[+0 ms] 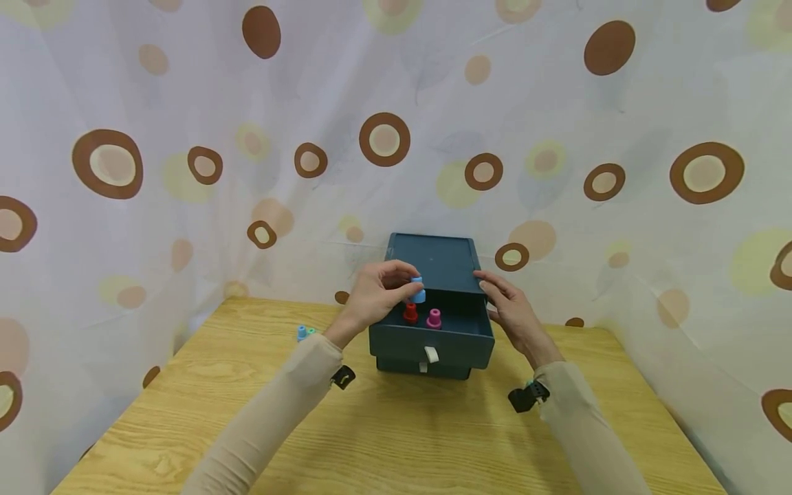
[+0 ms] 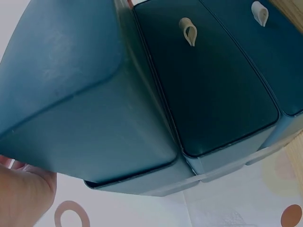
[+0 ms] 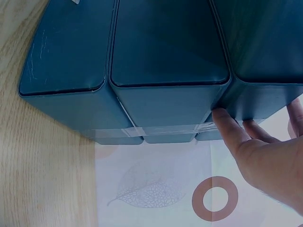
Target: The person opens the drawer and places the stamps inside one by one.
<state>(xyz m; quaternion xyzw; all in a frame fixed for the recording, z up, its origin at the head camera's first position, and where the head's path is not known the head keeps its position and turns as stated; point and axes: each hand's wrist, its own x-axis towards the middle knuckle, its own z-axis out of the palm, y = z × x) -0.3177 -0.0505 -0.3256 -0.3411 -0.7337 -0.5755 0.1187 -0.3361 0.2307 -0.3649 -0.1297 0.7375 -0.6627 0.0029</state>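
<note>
Over the pulled-out top drawer (image 1: 431,349), my left hand (image 1: 377,295) pinches a small light blue stepped plastic peg (image 1: 417,292) between thumb and fingers. Inside that drawer a red peg (image 1: 410,313) and a pink peg (image 1: 434,319) stand upright. My right hand (image 1: 513,313) rests on the right edge of the dark teal drawer cabinet (image 1: 433,261). In the right wrist view its fingers (image 3: 232,130) lie along the cabinet's side. Only part of the left hand (image 2: 23,194) shows in the left wrist view, beside the drawer's outer wall.
To the left of the cabinet, another light blue peg (image 1: 302,333) and a green one (image 1: 311,331) are on the wooden table (image 1: 334,433). Lower drawers with white pull tabs (image 1: 423,368) sit beneath the top one. A patterned curtain (image 1: 334,206) hangs close behind.
</note>
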